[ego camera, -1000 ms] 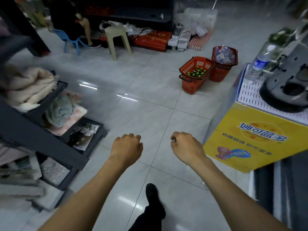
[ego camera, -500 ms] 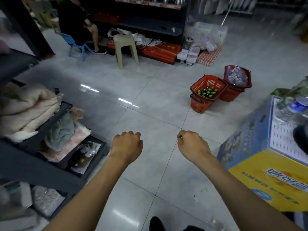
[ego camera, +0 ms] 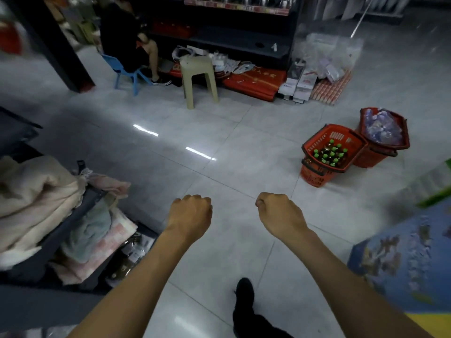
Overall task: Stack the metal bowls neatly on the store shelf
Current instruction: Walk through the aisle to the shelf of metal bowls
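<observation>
- The view has lifted since a second ago: the far dark store shelf [ego camera: 234, 32] now shows, shiny metal bowls [ego camera: 244, 0] blurred along its top edge.
- Glossy grey tiled floor [ego camera: 195, 132]; beige plastic stool [ego camera: 199, 80], two red mesh baskets [ego camera: 332, 152].
- Left hand [ego camera: 189, 214] and right hand [ego camera: 280, 215] fisted, holding nothing.

Two bare hands, the left hand [ego camera: 190, 213] and the right hand [ego camera: 280, 213], both curled into empty fists, above a tiled store floor [ego camera: 170, 142]. Two red shopping baskets [ego camera: 317, 175] stand touching on the floor, one filled with green-capped bottles [ego camera: 330, 153], too many and too small to count surely. One beige plastic stool [ego camera: 199, 80], one blue child's chair [ego camera: 122, 71] with one seated person [ego camera: 127, 37], one black shoe [ego camera: 244, 293].
</observation>
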Demonstrator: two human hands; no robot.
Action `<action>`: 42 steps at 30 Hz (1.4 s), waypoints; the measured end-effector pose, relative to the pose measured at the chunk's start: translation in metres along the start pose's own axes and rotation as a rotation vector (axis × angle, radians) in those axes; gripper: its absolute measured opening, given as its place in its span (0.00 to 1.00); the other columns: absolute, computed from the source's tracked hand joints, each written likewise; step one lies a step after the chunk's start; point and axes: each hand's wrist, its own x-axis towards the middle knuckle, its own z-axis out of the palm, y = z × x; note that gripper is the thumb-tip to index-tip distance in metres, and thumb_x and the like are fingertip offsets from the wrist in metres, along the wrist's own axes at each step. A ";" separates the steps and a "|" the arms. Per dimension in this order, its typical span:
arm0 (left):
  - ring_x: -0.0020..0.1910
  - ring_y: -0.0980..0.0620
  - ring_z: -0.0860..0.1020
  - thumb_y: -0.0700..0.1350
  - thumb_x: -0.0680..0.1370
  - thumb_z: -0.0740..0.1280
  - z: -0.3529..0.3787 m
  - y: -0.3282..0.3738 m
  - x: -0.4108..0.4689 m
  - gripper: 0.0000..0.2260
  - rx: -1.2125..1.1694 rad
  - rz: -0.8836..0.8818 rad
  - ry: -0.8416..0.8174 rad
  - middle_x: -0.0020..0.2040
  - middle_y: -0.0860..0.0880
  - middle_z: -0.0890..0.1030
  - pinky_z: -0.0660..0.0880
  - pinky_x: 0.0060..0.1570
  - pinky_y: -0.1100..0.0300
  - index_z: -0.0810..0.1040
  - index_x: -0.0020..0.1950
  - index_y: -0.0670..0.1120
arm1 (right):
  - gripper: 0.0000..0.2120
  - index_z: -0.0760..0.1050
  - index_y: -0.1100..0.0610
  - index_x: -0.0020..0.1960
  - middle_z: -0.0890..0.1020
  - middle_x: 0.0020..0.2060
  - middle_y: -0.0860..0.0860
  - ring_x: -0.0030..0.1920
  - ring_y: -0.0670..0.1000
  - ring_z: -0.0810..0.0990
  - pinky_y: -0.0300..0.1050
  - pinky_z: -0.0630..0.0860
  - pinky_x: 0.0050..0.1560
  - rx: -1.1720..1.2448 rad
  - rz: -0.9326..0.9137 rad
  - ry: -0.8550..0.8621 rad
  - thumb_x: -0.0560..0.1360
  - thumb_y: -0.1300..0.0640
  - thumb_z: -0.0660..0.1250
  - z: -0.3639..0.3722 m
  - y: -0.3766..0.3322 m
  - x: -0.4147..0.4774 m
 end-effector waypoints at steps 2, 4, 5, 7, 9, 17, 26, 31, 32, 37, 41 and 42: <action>0.47 0.45 0.80 0.48 0.83 0.54 -0.005 -0.010 0.033 0.13 -0.019 -0.015 -0.017 0.48 0.47 0.81 0.68 0.42 0.55 0.77 0.50 0.46 | 0.13 0.78 0.56 0.53 0.82 0.47 0.52 0.42 0.53 0.79 0.43 0.74 0.41 0.039 -0.006 -0.006 0.80 0.60 0.54 -0.005 -0.007 0.041; 0.49 0.44 0.79 0.51 0.83 0.54 -0.013 -0.022 0.065 0.14 -0.022 -0.010 -0.030 0.50 0.46 0.81 0.70 0.45 0.54 0.77 0.53 0.46 | 0.13 0.78 0.55 0.53 0.82 0.47 0.52 0.41 0.53 0.79 0.43 0.75 0.41 0.063 -0.019 -0.019 0.81 0.60 0.55 -0.011 -0.016 0.081; 0.50 0.44 0.79 0.51 0.83 0.54 -0.017 -0.030 0.081 0.15 -0.019 -0.014 -0.034 0.51 0.46 0.81 0.70 0.45 0.54 0.77 0.54 0.46 | 0.12 0.78 0.55 0.53 0.82 0.47 0.52 0.41 0.53 0.78 0.43 0.74 0.41 0.067 -0.032 -0.030 0.81 0.59 0.55 -0.014 -0.022 0.100; 0.50 0.44 0.79 0.51 0.83 0.54 -0.023 -0.049 0.110 0.15 -0.025 -0.044 -0.030 0.51 0.46 0.81 0.68 0.44 0.55 0.77 0.56 0.46 | 0.12 0.78 0.55 0.54 0.82 0.48 0.51 0.40 0.52 0.76 0.42 0.71 0.39 0.070 -0.072 -0.052 0.81 0.58 0.55 -0.019 -0.038 0.139; 0.51 0.44 0.78 0.51 0.83 0.54 -0.028 -0.069 0.136 0.14 -0.036 -0.090 -0.035 0.52 0.45 0.80 0.67 0.43 0.55 0.76 0.56 0.46 | 0.13 0.78 0.55 0.54 0.82 0.47 0.51 0.40 0.51 0.75 0.41 0.69 0.38 0.082 -0.097 -0.074 0.82 0.58 0.55 -0.024 -0.056 0.177; 0.49 0.44 0.79 0.52 0.83 0.55 -0.013 -0.163 0.245 0.14 -0.084 -0.208 -0.069 0.50 0.46 0.81 0.70 0.43 0.55 0.76 0.56 0.46 | 0.12 0.78 0.53 0.55 0.82 0.48 0.50 0.42 0.51 0.78 0.41 0.71 0.40 0.087 -0.166 -0.145 0.82 0.58 0.55 -0.026 -0.134 0.317; 0.49 0.45 0.80 0.48 0.81 0.57 -0.003 -0.270 0.422 0.12 -0.123 -0.214 -0.103 0.51 0.46 0.82 0.65 0.42 0.58 0.78 0.54 0.45 | 0.13 0.78 0.52 0.56 0.83 0.49 0.50 0.45 0.52 0.80 0.42 0.71 0.42 0.059 -0.087 -0.115 0.81 0.56 0.54 -0.034 -0.234 0.481; 0.52 0.44 0.80 0.48 0.82 0.57 -0.018 -0.306 0.525 0.12 -0.127 -0.158 -0.130 0.53 0.44 0.82 0.70 0.49 0.55 0.77 0.55 0.45 | 0.14 0.78 0.53 0.55 0.82 0.47 0.50 0.44 0.52 0.80 0.43 0.73 0.41 0.073 -0.026 -0.068 0.81 0.57 0.54 -0.053 -0.266 0.560; 0.51 0.44 0.80 0.48 0.82 0.56 -0.019 -0.312 0.540 0.12 -0.124 -0.141 -0.129 0.53 0.44 0.82 0.70 0.49 0.55 0.77 0.55 0.45 | 0.14 0.78 0.53 0.55 0.82 0.47 0.50 0.44 0.52 0.80 0.43 0.73 0.41 0.079 -0.011 -0.063 0.81 0.57 0.54 -0.057 -0.268 0.573; 0.49 0.46 0.80 0.49 0.82 0.56 -0.018 -0.343 0.622 0.13 -0.116 -0.058 -0.109 0.51 0.46 0.81 0.73 0.49 0.55 0.76 0.55 0.45 | 0.14 0.78 0.53 0.56 0.82 0.50 0.50 0.44 0.51 0.78 0.42 0.71 0.41 0.079 0.047 -0.035 0.81 0.57 0.54 -0.070 -0.272 0.652; 0.47 0.47 0.79 0.50 0.82 0.56 -0.016 -0.370 0.696 0.12 -0.112 -0.054 -0.068 0.49 0.47 0.81 0.70 0.44 0.56 0.77 0.53 0.46 | 0.14 0.78 0.53 0.57 0.82 0.53 0.51 0.49 0.53 0.80 0.42 0.71 0.43 0.091 0.048 -0.046 0.82 0.57 0.54 -0.071 -0.281 0.738; 0.47 0.47 0.79 0.50 0.82 0.56 -0.016 -0.378 0.715 0.12 -0.099 -0.058 -0.066 0.48 0.47 0.81 0.69 0.44 0.57 0.77 0.53 0.46 | 0.14 0.78 0.53 0.58 0.82 0.53 0.51 0.50 0.53 0.80 0.42 0.71 0.43 0.104 0.043 -0.048 0.82 0.57 0.54 -0.070 -0.285 0.762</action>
